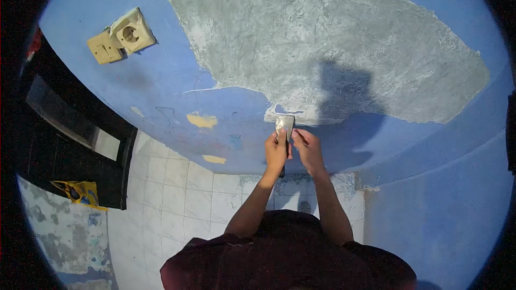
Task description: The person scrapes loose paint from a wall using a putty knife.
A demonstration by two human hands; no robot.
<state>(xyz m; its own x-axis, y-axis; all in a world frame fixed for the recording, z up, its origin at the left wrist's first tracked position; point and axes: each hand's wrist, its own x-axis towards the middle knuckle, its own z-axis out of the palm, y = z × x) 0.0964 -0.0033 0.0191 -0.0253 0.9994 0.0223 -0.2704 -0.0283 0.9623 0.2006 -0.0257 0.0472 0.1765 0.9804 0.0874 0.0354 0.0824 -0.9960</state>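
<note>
My left hand (276, 153) is wrapped round a putty knife (285, 122), thumb on its face, with the metal blade pointing up at the wall and the dark handle end showing below the fist. Close beside the blade's right edge is my right hand (308, 153), its fingers curled and pinched together; what they hold, if anything, I cannot tell. Just beyond the blade lies the lower edge of a large grey bare patch (301, 37), where the paint is gone. Blue paint (236, 102) surrounds that patch, and a small blue remnant shows right above the blade.
A socket (130, 34) and a switch (105, 48) sit on the wall at upper left. Dark wooden furniture (70, 139) stands left, a yellow plastic bag (83, 192) by it. White tiles (172, 182) cover the floor, with a drain (305, 207) near my body.
</note>
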